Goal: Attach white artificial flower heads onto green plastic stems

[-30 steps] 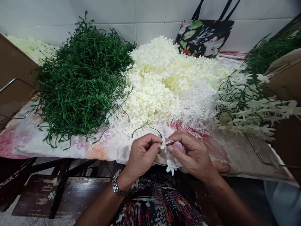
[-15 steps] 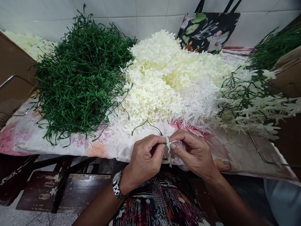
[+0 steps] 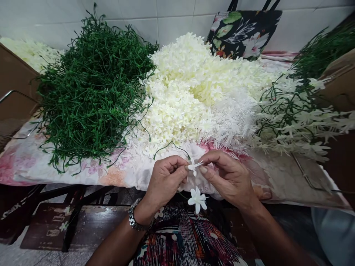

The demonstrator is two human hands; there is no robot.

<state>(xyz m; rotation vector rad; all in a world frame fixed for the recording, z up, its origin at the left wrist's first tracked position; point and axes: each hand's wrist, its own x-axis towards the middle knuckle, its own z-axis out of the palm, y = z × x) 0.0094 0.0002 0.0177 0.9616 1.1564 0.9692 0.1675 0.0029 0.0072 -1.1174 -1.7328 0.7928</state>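
My left hand [image 3: 168, 179] pinches a green plastic stem [image 3: 181, 149] just behind a small white artificial flower [image 3: 193, 167]. Thin white stamens stick out of that flower toward the right. The thumb and forefinger of my right hand [image 3: 231, 181] are closed at the tips of these stamens. Below my fingers hangs a second white flower [image 3: 197, 200], open-petalled, which seems to belong to the same spray. A heap of white petal pieces [image 3: 177, 111] lies just beyond my hands, with a pile of white stamens [image 3: 233, 118] at its right.
A large tangle of green stems [image 3: 94, 92] covers the left of the flowered cloth [image 3: 119, 175]. Finished-looking white flower sprays [image 3: 299, 118] lie at the right, near a brown cardboard box [image 3: 342, 77]. A black floral bag [image 3: 244, 35] leans on the tiled wall.
The flower between my hands now sits with its petals spread at the stem tip. The lower flower has swung into full view. My left hand has shifted slightly left.
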